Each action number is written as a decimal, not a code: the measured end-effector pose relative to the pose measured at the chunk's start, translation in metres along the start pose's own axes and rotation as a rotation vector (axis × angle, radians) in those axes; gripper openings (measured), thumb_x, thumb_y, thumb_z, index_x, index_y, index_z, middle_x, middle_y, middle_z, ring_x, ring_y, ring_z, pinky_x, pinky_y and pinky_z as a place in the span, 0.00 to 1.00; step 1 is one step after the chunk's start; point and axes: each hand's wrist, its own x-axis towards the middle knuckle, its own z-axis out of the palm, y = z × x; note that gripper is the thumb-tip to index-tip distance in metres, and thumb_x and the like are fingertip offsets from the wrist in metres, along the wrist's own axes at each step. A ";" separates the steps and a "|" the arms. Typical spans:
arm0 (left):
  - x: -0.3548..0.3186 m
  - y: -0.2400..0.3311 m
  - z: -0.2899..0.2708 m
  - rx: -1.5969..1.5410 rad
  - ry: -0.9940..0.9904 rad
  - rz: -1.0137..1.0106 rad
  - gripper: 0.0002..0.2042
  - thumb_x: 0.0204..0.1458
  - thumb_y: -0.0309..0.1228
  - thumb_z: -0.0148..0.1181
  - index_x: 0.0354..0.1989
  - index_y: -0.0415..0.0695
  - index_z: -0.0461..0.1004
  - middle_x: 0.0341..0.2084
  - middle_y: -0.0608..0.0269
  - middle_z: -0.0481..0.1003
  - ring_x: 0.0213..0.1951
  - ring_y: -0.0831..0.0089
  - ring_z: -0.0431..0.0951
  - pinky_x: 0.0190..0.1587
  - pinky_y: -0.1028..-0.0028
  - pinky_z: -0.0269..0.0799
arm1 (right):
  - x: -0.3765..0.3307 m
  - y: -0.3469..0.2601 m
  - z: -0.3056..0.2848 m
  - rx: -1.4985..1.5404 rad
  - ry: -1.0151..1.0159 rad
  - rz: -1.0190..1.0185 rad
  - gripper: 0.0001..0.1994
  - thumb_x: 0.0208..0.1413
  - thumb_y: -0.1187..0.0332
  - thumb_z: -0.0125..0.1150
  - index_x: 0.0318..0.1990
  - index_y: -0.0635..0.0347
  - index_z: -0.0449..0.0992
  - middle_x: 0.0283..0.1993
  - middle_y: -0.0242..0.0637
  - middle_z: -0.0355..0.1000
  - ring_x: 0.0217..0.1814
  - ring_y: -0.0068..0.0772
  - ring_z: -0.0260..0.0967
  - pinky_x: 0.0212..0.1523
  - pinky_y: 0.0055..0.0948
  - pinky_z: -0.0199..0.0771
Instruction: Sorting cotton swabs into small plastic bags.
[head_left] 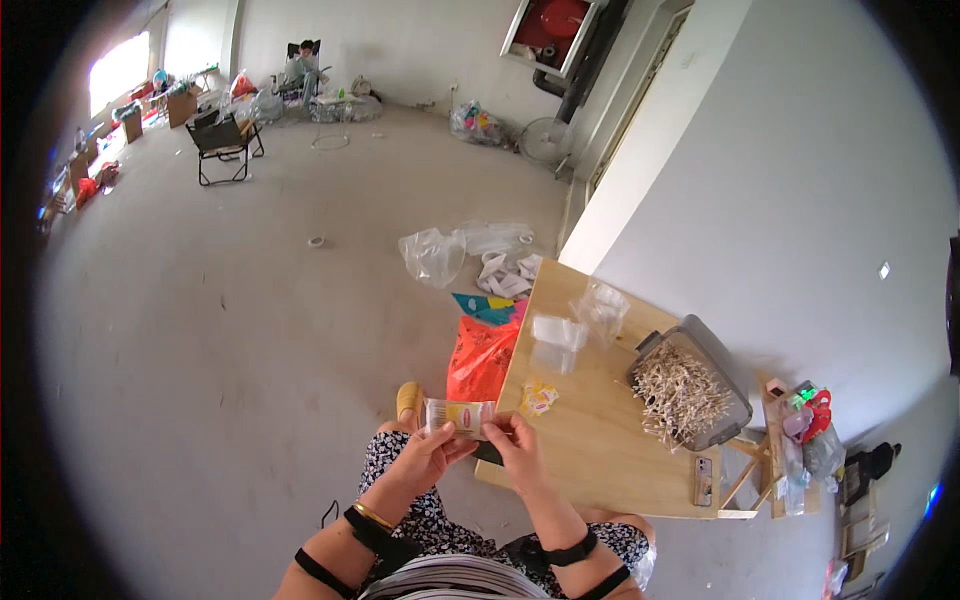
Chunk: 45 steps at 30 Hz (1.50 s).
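Between my two hands is a small clear packet of cotton swabs (440, 412) with a yellow and white label. My left hand (428, 458) grips its lower left side, thumb on the front. The fingers of my right hand (515, 447) pinch the packet's right end. To the right, on the wooden table (590, 440), a grey plastic bin (735, 385) lies tilted, with a heap of loose cotton swabs (680, 395) in its mouth. Yellow labels (540, 397) lie near the table's left edge, just beyond my right hand.
Clear plastic bags (560, 332) lie on the table's far part, and a phone (704, 482) near its front edge. A red plastic bag (482, 358) stands beside the table. Further off are a folding chair (225, 147), a fan (546, 141) and a seated person (304, 68).
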 end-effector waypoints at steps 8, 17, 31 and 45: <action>-0.032 0.051 0.088 1.350 -0.288 0.371 0.31 0.51 0.32 0.71 0.64 0.39 0.68 0.49 0.57 0.79 0.51 0.74 0.76 0.54 0.71 0.70 | -0.049 -0.116 -0.037 -0.763 -0.037 -0.595 0.07 0.51 0.73 0.68 0.37 0.59 0.78 0.41 0.38 0.67 0.51 0.42 0.66 0.52 0.37 0.67; -0.063 0.007 0.141 1.172 -0.358 0.229 0.14 0.54 0.28 0.69 0.48 0.39 0.79 0.36 0.66 0.81 0.36 0.85 0.77 0.38 0.79 0.72 | -0.121 -0.163 -0.060 -0.833 0.057 -0.759 0.10 0.49 0.73 0.69 0.41 0.54 0.78 0.45 0.34 0.72 0.48 0.44 0.67 0.51 0.40 0.67; -0.096 -0.010 0.176 1.377 -0.444 0.271 0.12 0.53 0.32 0.70 0.44 0.40 0.81 0.28 0.70 0.80 0.29 0.88 0.71 0.33 0.80 0.69 | -0.168 -0.180 -0.091 -0.802 0.010 -0.829 0.11 0.47 0.70 0.70 0.40 0.48 0.83 0.48 0.26 0.76 0.51 0.36 0.69 0.52 0.37 0.66; -0.091 -0.026 0.191 1.198 -0.518 0.186 0.11 0.55 0.30 0.69 0.44 0.39 0.81 0.33 0.74 0.80 0.34 0.89 0.73 0.36 0.81 0.70 | -0.173 -0.186 -0.102 -0.567 -0.027 -0.633 0.07 0.53 0.71 0.68 0.40 0.55 0.81 0.43 0.36 0.74 0.53 0.42 0.69 0.53 0.38 0.68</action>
